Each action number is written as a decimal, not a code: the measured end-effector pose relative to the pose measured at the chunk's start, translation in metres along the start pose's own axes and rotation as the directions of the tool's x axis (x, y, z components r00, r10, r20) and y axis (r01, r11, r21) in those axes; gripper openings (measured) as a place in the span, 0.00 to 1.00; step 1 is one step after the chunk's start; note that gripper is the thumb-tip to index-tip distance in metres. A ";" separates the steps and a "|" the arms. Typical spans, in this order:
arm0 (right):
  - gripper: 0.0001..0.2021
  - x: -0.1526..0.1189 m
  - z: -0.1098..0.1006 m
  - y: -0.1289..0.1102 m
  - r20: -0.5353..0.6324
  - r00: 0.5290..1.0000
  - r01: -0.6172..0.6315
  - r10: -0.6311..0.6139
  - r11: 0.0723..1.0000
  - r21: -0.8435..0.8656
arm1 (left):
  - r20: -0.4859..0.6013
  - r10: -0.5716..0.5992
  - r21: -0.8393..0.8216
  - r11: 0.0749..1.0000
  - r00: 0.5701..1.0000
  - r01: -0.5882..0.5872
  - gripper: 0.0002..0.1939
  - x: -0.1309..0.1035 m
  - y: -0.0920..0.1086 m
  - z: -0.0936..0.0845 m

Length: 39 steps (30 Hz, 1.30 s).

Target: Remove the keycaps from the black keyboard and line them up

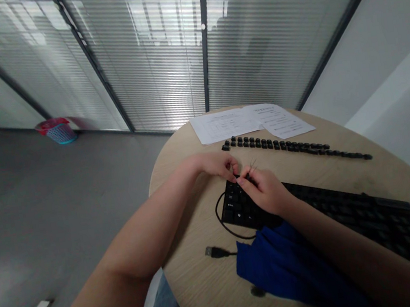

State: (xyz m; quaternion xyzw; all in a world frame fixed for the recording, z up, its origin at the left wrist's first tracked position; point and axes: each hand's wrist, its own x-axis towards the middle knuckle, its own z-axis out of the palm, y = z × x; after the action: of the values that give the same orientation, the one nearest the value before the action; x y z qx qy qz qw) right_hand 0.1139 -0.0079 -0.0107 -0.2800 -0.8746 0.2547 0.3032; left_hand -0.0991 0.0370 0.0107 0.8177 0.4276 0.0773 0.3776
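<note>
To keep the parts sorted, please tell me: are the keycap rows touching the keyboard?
Apart: the head view shows bare tabletop between the keycap rows and the keyboard.

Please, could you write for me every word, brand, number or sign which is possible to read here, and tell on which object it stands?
No word, brand or number can be read for certain.
Key at the keyboard's near edge: a small white sign, probably the Windows logo.
Other keys of the keyboard: marks too small.
Two paper sheets: printing too blurred.
</note>
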 end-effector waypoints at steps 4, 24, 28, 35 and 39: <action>0.08 0.000 0.000 0.000 0.020 0.999 0.034 -0.034 0.999 -0.010 | 0.013 0.004 0.039 0.999 1.000 -0.005 0.07 0.000 0.000 -0.001; 0.08 -0.005 0.003 0.000 -0.125 0.982 0.137 -0.138 0.990 -0.018 | 0.080 -0.019 -0.061 0.998 0.997 0.024 0.11 0.000 -0.006 0.000; 0.08 -0.005 0.005 0.001 -0.150 0.980 0.126 -0.132 0.991 -0.046 | 0.063 -0.041 -0.044 0.998 0.997 0.044 0.12 0.002 -0.010 0.001; 0.08 -0.007 0.006 0.003 -0.161 0.979 0.120 -0.124 0.992 -0.034 | 0.066 -0.019 -0.034 0.999 0.998 0.021 0.12 0.003 -0.011 0.002; 0.08 -0.007 0.005 0.001 -0.172 0.972 0.149 -0.158 0.987 -0.065 | 0.049 -0.032 -0.014 0.999 0.998 0.033 0.11 0.003 -0.008 0.002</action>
State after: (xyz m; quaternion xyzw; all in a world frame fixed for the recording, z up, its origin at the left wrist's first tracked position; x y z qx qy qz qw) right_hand 0.1156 -0.0129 -0.0175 -0.2409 -0.8695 0.1820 0.3909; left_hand -0.1012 0.0404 0.0034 0.8095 0.4307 0.0543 0.3953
